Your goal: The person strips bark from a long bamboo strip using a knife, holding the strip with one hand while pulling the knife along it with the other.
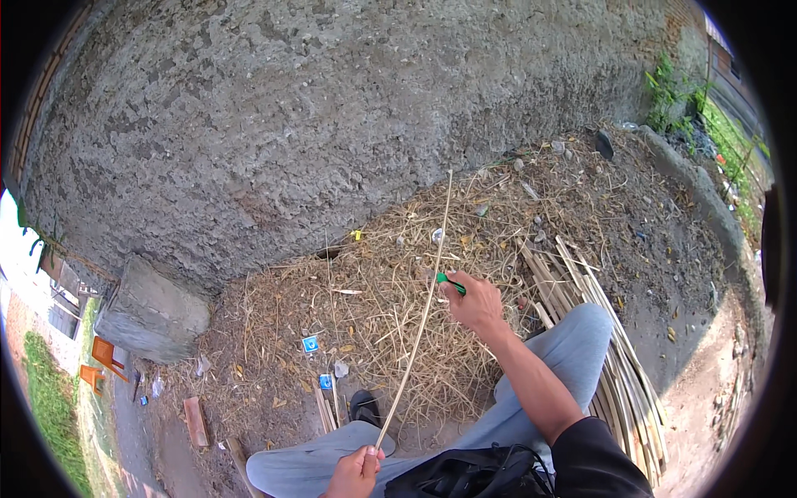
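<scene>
A long, thin bamboo strip [418, 334] slants from near my lap up toward the wall. Its lower end is in my left hand [357, 473], thumb pressed along it. My right hand [476, 304] is closed round a green-handled knife [451, 283] about halfway up the strip, and the tool meets or nearly meets it. Its blade is too small to make out. Pale curly shavings [415, 307] lie thickly on the ground beneath the strip. A bundle of long bamboo strips [618, 373] rests beside my right knee.
A rough grey wall [332, 108] rises ahead, with a concrete block [158, 307] at its left foot. Small blue boxes [310, 344], a brick [195, 421] and a dark sandal [365, 407] lie on the ground. Far right runs a low concrete kerb [697, 178].
</scene>
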Action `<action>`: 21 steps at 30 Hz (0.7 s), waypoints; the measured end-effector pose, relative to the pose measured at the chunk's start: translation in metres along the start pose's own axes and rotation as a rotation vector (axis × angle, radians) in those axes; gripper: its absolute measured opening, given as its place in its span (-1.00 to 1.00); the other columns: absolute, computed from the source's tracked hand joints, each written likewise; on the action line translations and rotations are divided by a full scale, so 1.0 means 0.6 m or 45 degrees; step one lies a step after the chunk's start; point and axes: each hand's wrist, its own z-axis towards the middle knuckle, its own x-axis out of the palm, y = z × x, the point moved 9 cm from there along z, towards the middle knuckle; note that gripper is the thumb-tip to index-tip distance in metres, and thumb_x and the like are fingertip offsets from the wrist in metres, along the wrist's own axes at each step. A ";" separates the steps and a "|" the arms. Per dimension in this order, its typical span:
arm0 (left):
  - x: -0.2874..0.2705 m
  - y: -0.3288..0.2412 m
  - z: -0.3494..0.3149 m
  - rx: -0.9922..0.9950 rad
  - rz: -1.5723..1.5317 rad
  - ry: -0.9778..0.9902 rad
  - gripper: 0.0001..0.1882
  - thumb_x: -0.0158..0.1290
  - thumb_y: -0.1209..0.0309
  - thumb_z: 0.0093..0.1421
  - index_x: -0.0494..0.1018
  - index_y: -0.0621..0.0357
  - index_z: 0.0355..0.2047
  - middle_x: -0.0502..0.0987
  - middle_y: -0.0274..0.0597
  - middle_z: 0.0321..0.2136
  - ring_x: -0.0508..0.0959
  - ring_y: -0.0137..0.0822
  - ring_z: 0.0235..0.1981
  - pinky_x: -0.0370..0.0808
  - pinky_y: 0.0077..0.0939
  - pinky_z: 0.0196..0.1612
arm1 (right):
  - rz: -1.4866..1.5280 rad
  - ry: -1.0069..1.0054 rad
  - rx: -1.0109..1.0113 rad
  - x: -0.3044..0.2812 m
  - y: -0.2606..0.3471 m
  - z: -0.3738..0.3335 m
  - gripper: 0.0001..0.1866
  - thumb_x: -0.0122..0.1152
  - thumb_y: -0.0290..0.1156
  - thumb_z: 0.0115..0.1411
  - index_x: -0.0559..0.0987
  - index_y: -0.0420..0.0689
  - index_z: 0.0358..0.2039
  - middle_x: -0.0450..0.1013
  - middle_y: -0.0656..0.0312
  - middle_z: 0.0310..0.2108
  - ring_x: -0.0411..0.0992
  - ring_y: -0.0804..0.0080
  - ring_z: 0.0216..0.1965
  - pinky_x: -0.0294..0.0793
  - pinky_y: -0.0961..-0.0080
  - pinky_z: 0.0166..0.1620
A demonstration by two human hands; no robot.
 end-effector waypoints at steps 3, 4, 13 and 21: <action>0.024 0.059 -0.049 -0.045 0.158 0.107 -0.58 -0.24 0.14 0.45 0.45 0.21 -0.31 0.46 0.00 -0.62 0.51 0.00 -0.56 0.42 -0.16 -0.44 | -0.015 -0.065 0.662 -0.045 -0.173 0.038 -0.68 0.22 -0.05 0.25 0.63 -0.03 -0.19 0.58 -0.02 -0.42 0.55 -0.09 -0.32 0.48 0.05 -0.26; 0.006 0.061 -0.071 -0.038 0.234 0.126 -0.58 -0.24 0.15 0.45 0.45 0.21 -0.32 0.47 0.00 -0.61 0.52 0.00 -0.55 0.42 -0.16 -0.42 | -0.071 -0.105 0.756 -0.067 -0.211 0.055 -0.64 0.19 -0.01 0.26 0.62 -0.06 -0.21 0.57 -0.05 -0.42 0.54 -0.11 -0.29 0.46 0.03 -0.24; -0.131 0.130 -0.133 -0.238 -0.031 -0.067 -0.60 -0.19 0.17 0.45 0.42 0.17 -0.42 0.39 -0.28 -0.66 0.37 -0.36 -0.63 0.32 -0.40 -0.52 | 0.032 0.153 0.687 -0.018 -0.200 0.027 -0.58 0.25 -0.06 0.18 0.62 -0.19 -0.18 0.57 -0.16 -0.23 0.52 -0.17 -0.13 0.49 0.02 -0.11; -0.051 0.231 -0.155 -0.901 -1.002 0.107 -0.80 -0.12 0.19 0.41 0.37 -0.06 -0.32 0.16 -0.59 -0.68 0.10 -0.67 -0.73 0.01 -0.73 -0.69 | -0.705 0.852 0.338 0.067 -0.193 -0.042 -0.49 0.31 0.05 0.09 0.66 -0.21 -0.24 0.59 -0.04 -0.22 0.58 0.05 -0.13 0.55 0.13 -0.07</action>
